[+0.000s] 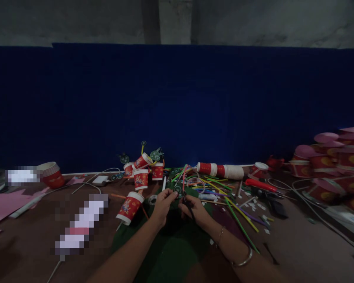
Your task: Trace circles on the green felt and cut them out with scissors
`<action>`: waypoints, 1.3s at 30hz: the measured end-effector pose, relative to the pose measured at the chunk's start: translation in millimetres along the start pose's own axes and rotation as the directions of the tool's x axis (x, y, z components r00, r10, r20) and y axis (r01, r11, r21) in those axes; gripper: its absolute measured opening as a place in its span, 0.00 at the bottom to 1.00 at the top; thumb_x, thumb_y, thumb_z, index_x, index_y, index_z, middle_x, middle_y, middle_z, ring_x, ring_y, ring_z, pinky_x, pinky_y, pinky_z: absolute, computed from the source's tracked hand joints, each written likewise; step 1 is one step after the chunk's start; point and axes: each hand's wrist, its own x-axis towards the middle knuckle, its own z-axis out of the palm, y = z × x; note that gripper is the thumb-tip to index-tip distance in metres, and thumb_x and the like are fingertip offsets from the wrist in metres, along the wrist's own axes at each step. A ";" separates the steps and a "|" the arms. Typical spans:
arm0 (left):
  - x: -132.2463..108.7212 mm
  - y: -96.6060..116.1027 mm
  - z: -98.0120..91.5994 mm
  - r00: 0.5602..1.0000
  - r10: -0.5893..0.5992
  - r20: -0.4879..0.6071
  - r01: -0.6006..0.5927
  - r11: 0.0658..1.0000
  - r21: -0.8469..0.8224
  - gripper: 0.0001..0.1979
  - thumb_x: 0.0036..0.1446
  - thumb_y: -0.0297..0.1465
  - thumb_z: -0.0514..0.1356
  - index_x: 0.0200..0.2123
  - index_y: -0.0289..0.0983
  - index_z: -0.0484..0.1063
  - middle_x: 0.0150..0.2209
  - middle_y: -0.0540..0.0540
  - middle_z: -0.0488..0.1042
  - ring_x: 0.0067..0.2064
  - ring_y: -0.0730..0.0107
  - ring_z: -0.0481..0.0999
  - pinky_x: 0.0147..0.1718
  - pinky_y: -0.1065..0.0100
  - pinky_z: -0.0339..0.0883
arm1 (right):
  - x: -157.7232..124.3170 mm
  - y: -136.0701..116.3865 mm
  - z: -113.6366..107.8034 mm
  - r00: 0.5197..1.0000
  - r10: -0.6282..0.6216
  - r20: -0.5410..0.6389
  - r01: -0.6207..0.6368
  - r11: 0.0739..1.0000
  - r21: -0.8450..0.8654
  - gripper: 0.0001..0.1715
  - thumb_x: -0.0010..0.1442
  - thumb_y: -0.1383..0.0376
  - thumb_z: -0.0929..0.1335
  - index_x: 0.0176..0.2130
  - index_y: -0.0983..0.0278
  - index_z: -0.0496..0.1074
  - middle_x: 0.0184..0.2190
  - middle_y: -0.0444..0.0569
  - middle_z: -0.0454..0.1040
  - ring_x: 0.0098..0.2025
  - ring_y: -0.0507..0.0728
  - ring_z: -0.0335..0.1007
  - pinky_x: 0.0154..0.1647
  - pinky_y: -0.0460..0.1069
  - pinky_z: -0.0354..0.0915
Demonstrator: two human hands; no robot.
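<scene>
My left hand (163,203) is closed in a pinch on a small round green piece (178,190) held over a green sheet (171,243). My right hand (194,209) is closed round a thin dark tool (188,204), perhaps scissors, its tip next to the green piece. Both hands meet above the sheet at the table's near middle. Coloured straws (224,196) lie scattered just beyond the right hand. A red paper cup (129,207) lies tipped over to the left of my left hand.
Several red paper cups (141,169) with straws cluster behind the hands. A lying stack of cups (221,171), a red-handled cutter (259,184), cables and paper scraps sit to the right. More cups with pink lids (333,161) pile at far right. Pink paper (2,204) lies left. A blue wall stands behind.
</scene>
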 end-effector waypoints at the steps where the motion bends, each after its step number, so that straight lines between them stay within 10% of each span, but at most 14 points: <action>1: 0.1 -0.2 -0.2 1.000 0.000 0.002 0.000 1.000 0.000 0.14 0.40 0.37 0.66 0.20 0.36 0.66 0.19 0.55 0.66 0.21 0.78 0.62 0.21 0.74 0.54 | 0.0 0.1 -0.1 1.000 -0.004 -0.004 0.004 1.000 -0.009 0.18 0.49 0.53 0.69 0.28 0.65 0.64 0.14 0.39 0.66 0.16 0.48 0.58 0.17 0.43 0.55; 39: 2.3 4.4 -5.2 1.000 0.012 -0.001 -0.012 1.000 -0.028 0.13 0.41 0.36 0.66 0.21 0.35 0.66 0.19 0.54 0.66 0.20 0.79 0.62 0.19 0.75 0.53 | -0.4 -5.5 1.1 0.999 0.011 -0.037 -0.013 0.999 -0.043 0.14 0.48 0.57 0.68 0.23 0.64 0.63 0.11 0.37 0.60 0.13 0.46 0.54 0.14 0.42 0.50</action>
